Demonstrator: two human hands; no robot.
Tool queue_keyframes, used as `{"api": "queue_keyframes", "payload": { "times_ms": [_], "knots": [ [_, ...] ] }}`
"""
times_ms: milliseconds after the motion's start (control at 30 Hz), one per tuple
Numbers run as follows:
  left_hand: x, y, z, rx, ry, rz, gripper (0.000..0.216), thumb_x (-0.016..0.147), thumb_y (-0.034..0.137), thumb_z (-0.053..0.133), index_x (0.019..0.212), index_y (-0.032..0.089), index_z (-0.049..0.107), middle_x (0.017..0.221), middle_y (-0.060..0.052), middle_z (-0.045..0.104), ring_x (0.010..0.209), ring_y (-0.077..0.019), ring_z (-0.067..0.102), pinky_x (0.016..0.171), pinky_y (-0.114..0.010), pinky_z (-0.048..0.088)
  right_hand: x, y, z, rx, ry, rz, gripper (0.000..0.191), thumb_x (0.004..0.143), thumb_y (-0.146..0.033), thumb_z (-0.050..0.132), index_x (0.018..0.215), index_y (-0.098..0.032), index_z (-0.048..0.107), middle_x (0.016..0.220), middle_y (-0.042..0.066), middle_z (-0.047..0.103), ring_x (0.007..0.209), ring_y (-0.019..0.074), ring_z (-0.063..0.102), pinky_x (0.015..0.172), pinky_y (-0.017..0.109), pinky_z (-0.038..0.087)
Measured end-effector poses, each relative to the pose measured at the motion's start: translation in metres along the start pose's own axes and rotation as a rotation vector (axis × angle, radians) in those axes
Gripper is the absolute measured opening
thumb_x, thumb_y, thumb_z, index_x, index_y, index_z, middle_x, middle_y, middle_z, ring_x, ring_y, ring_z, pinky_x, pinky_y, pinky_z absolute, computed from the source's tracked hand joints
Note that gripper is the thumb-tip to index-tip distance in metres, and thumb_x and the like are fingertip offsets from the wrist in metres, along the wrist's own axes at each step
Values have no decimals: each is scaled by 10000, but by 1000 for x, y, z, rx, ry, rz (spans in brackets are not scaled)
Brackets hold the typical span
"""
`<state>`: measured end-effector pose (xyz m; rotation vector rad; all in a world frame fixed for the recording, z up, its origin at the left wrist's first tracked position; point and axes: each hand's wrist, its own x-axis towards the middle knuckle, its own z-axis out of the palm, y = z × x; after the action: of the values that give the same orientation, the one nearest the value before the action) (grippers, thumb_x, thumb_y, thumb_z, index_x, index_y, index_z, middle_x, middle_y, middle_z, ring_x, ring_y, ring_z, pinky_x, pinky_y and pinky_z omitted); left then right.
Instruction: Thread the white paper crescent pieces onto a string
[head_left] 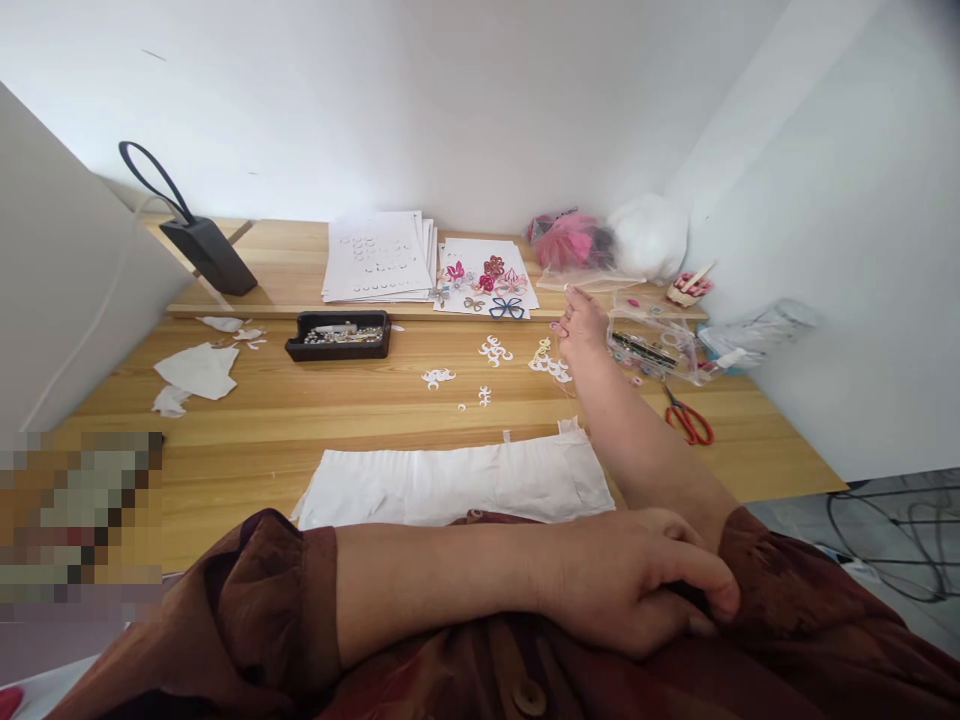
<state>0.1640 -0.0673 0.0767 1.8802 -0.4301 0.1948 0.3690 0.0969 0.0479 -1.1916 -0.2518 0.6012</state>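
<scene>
My right hand [581,328] reaches out over the wooden table [300,440], fingers bunched together above several white and yellow paper cut-outs [547,362]. A tiny pink piece shows at its thumb; I cannot make out what it is. My left hand [637,580] lies across my body, its fingers wrapped on the brown sleeve [757,570] at my right elbow. A white cloth-like sheet [457,485] lies flat on the table just ahead of my arms.
Red-handled scissors [688,418] and clear bags of small parts [652,345] lie right of the hand. A black tray of beads [339,335], paper scraps [199,370], stacked printed sheets [379,258], coloured paper butterflies [487,280] and a black bag [206,255] sit further back.
</scene>
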Motion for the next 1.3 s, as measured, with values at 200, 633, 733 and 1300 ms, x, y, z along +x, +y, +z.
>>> {"api": "queue_keyframes", "payload": {
  "times_ms": [200, 633, 733, 1300],
  "knots": [
    [3, -2, -2, -7, -44, -20, 74, 961, 170, 568, 943, 158, 640, 1161, -139, 678, 1316, -259, 599, 1162, -347, 465, -5, -2, -5, 11, 35, 10, 324, 864, -281, 758, 765, -243, 452, 495, -157, 272, 383, 50, 188, 351, 171, 187],
    [-126, 28, -58, 6, 543, -286, 248, 1025, 284, 595, 1210, 177, 722, 1273, -127, 755, 1176, -223, 703, 1061, -364, 534, -141, 35, -47, -357, -573, -3, 290, 734, -406, 882, 830, -214, 687, 509, -88, 459, 433, 65, 315, 414, 213, 239],
    [-216, 41, -54, 149, 1149, -596, 286, 969, 422, 675, 1031, 159, 767, 1015, -96, 792, 962, -211, 725, 930, -342, 566, -165, 45, -77, -607, -691, -109, 261, 753, -448, 852, 801, -219, 736, 558, -51, 512, 494, 93, 379, 463, 237, 300],
    [-327, -14, 122, 17, 1398, -1271, 333, 958, 469, 678, 978, 143, 748, 945, -67, 769, 878, -226, 715, 839, -367, 594, -165, 67, -110, -825, -645, -389, 180, 780, -352, 792, 879, -201, 797, 599, -14, 593, 519, 127, 447, 505, 290, 364]
  ]
}}
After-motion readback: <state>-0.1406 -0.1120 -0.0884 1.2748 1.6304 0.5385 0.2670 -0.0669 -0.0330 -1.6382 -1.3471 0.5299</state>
